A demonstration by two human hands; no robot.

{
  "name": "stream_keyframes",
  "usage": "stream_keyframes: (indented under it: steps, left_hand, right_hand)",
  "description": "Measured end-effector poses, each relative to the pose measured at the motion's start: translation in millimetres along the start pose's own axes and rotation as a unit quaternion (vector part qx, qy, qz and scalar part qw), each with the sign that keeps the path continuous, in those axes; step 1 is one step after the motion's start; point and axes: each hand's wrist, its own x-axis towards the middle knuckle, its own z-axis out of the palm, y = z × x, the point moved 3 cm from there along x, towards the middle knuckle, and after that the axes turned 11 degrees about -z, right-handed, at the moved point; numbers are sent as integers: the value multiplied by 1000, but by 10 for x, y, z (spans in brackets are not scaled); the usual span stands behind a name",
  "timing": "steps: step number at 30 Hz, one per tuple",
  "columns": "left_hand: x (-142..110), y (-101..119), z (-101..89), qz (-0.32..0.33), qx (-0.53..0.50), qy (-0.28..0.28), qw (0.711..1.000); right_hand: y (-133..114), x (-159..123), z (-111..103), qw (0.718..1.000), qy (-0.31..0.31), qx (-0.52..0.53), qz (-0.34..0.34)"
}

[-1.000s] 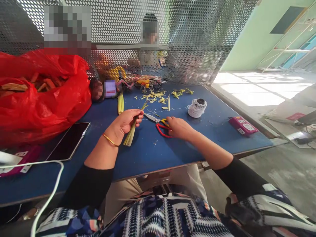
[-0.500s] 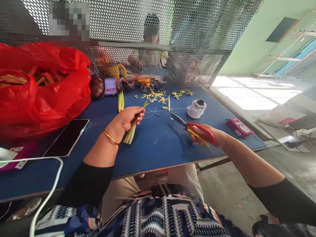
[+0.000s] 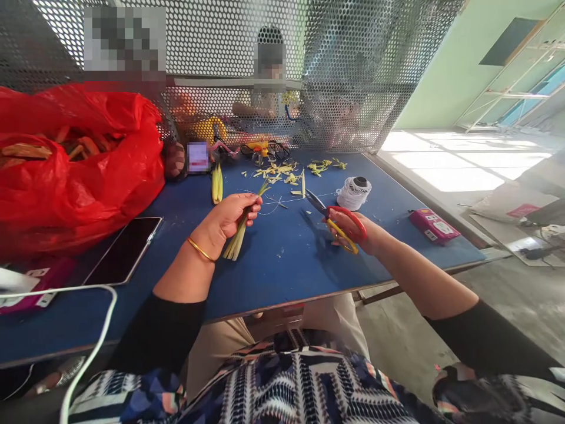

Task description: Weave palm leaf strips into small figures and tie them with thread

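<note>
My left hand [image 3: 236, 215] is closed around a bundle of pale green leaf strips [image 3: 236, 242], which look like husk; the wide ends hang down and a thin tip pokes out above the fingers. In my right hand [image 3: 353, 232] are scissors [image 3: 346, 219] with one red and one yellow handle, their blades pointing up and left over the table. White thread [image 3: 289, 202] runs across the tabletop from a spool [image 3: 354, 193] behind the scissors. A second green-yellow bundle [image 3: 216, 185] lies beyond my left hand.
Yellowish cut scraps [image 3: 278, 172] are scattered at the back of the blue table [image 3: 273, 277]. A red plastic bag [image 3: 132, 135] and a phone [image 3: 123, 250] are on the left. To the right sits a purple pack [image 3: 434, 225]. Behind a perforated metal screen [image 3: 344, 76] is another person.
My right hand has moved left with the scissors, bringing them closer to the left hand. The view has shifted slightly; my left hand still grips the bundle.
</note>
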Motion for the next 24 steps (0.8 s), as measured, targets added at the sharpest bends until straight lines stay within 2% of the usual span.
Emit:
stream_keyframes:
  steps: [5, 7, 9, 11, 14, 15, 18, 20, 21, 22, 23, 24]
  left_hand:
    - [27, -3, -9, -2, -1, -9, 1000]
    - [38, -4, -19, 4, -3, -15, 1000]
    - [39, -4, -26, 7, -1, -13, 1000]
    - [29, -3, -29, 7, 3, -7, 1000]
    - [12, -1, -18, 8, 7, -13, 1000]
    - [9, -1, -11, 11, 6, -20, 1000]
    - [7, -6, 12, 22, 4, -40, 999]
    - [4, -12, 32, 31, 4, -48, 998]
    - [0, -16, 43, 33, 5, -51, 998]
    - [-5, -21, 54, 34, 8, -53, 998]
    - [-11, -25, 65, 36, 11, -56, 998]
    - [-18, -29, 75, 37, 14, -61, 997]
  right_hand:
    - [-14, -13, 8, 998, 11, -60, -3]
    - [-8, -28, -28, 992, 7, -120, -22]
    - [-17, -59, -57, 971, -7, -231, -59]
    - [-42, -106, -60, 915, -12, -391, -102]
    - [-63, -175, -4, 795, 1, -595, -121]
    - [-62, -189, 23, 766, 4, -633, -114]
    - [-83, -189, 117, 706, -10, -699, -110]
    - [-150, -142, 187, 681, -22, -720, -134]
    - [-205, -101, 233, 682, -25, -713, -161]
    - [-269, -46, 290, 697, -27, -689, -197]
    - [-337, 22, 358, 726, -29, -645, -238]
    - [-401, 103, 439, 767, -37, -575, -281]
